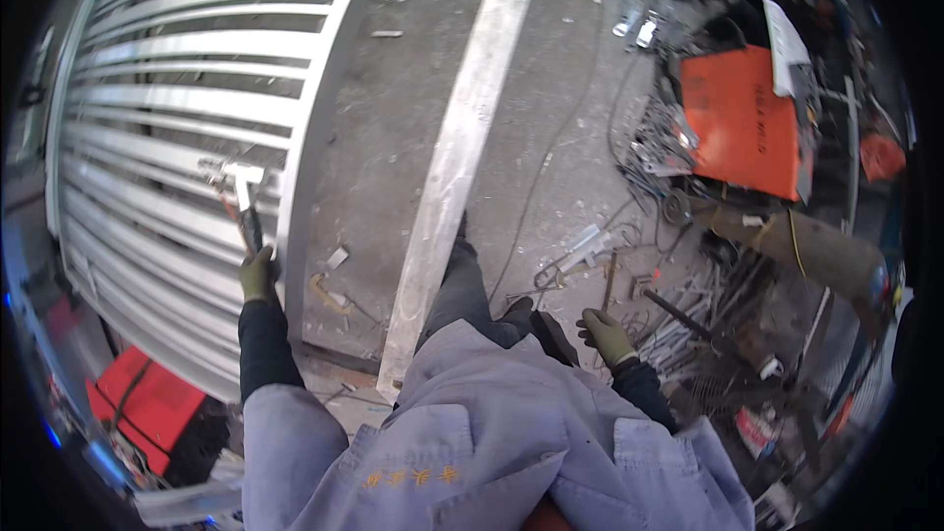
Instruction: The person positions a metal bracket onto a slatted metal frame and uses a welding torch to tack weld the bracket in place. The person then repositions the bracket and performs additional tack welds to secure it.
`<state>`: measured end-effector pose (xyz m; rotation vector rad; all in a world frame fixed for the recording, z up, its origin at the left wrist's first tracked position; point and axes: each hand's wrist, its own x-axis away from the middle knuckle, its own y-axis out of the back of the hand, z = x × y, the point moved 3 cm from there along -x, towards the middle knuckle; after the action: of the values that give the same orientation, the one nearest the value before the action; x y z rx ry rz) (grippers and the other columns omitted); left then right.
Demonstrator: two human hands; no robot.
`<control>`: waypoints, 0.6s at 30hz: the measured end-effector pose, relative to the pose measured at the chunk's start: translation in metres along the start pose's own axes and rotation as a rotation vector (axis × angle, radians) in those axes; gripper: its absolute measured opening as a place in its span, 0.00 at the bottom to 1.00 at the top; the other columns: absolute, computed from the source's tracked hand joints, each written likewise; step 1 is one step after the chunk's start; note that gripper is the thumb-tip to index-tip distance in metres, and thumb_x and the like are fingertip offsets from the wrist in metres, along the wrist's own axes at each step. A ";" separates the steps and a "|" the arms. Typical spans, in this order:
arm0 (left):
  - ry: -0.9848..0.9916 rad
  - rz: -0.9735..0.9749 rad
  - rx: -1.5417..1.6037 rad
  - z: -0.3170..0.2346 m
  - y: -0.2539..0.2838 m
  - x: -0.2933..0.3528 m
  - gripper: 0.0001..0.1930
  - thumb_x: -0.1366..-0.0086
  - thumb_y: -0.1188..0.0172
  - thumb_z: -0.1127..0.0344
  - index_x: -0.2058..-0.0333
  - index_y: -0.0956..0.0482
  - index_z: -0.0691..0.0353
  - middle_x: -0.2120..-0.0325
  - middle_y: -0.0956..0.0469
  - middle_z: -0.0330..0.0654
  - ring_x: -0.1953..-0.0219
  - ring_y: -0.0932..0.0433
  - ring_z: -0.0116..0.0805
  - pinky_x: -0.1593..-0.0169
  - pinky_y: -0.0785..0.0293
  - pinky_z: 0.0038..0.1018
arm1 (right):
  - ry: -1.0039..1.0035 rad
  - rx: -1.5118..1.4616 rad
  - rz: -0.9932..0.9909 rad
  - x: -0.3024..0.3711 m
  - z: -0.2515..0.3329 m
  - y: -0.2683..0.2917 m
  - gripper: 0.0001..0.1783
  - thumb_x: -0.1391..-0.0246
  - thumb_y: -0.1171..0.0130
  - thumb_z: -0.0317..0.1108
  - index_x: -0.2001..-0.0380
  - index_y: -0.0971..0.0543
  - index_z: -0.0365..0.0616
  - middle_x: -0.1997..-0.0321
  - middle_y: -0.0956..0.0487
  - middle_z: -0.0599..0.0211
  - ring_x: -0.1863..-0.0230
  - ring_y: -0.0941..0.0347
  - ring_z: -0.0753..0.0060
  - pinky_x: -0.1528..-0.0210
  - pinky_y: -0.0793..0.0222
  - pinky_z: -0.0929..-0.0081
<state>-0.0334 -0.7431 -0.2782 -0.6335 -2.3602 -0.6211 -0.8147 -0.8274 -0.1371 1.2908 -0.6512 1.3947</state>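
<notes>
My left hand (258, 275), in an olive work glove, is closed around the dark handle of a tool with a bright T-shaped metal head (244, 177). Its exact kind is unclear. The tool's head is over the slats of a large pale metal slatted panel (211, 44), near the panel's right-hand rail. My right hand (608, 336), gloved the same way, hangs at my right side with its fingers apart and nothing in them. Close to it on the floor are a thin brown rod (611, 280) and a dark-handled hammer-like tool (678, 313).
A long flat metal bar (454, 147) runs ahead beside my legs. An orange-red box (742, 118) stands at the right among scattered metal pieces. Cables (551, 152) cross the floor. A brown cylinder (821, 251) and a pile of rods (688, 344) lie right; a red case (146, 398) is lower left.
</notes>
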 end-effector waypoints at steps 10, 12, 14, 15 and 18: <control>0.067 -0.017 -0.183 0.011 -0.007 -0.012 0.13 0.33 0.29 0.60 0.56 0.21 0.59 0.79 0.29 0.30 0.82 0.33 0.23 0.80 0.38 0.26 | 0.109 0.009 -0.052 -0.007 0.047 0.016 0.29 0.27 0.40 0.53 0.37 0.18 0.41 0.51 0.13 0.65 0.55 0.17 0.72 0.54 0.23 0.73; 0.029 -0.129 -0.479 0.008 0.004 -0.023 0.30 0.34 0.28 0.48 0.44 0.18 0.69 0.69 0.18 0.40 0.73 0.24 0.30 0.71 0.26 0.33 | 0.075 -0.024 -0.026 -0.014 0.041 0.020 0.30 0.26 0.40 0.53 0.36 0.19 0.41 0.47 0.13 0.64 0.53 0.17 0.72 0.54 0.24 0.73; -0.048 -0.157 -0.892 0.001 0.013 -0.020 0.42 0.34 0.33 0.35 0.40 0.18 0.72 0.47 0.14 0.61 0.45 0.14 0.55 0.43 0.20 0.43 | 0.064 0.007 -0.065 -0.018 0.042 0.024 0.30 0.27 0.40 0.53 0.35 0.20 0.40 0.46 0.13 0.63 0.54 0.17 0.72 0.55 0.24 0.74; -0.004 -0.132 -1.011 -0.010 0.003 -0.008 0.44 0.35 0.35 0.32 0.40 0.18 0.72 0.44 0.16 0.64 0.39 0.18 0.59 0.37 0.23 0.44 | 0.062 0.012 -0.081 -0.018 0.041 0.026 0.30 0.27 0.40 0.53 0.35 0.20 0.40 0.46 0.13 0.62 0.54 0.17 0.71 0.55 0.24 0.73; 0.026 -0.139 -1.126 -0.020 0.005 0.007 0.47 0.36 0.37 0.27 0.41 0.17 0.72 0.43 0.17 0.66 0.36 0.19 0.61 0.34 0.25 0.45 | 0.056 0.030 -0.079 -0.034 0.042 0.032 0.30 0.27 0.40 0.53 0.35 0.20 0.40 0.47 0.12 0.61 0.54 0.16 0.70 0.55 0.24 0.72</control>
<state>-0.0266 -0.7486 -0.2577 -0.8820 -1.8601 -2.0288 -0.8358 -0.8858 -0.1494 1.2830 -0.5375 1.3760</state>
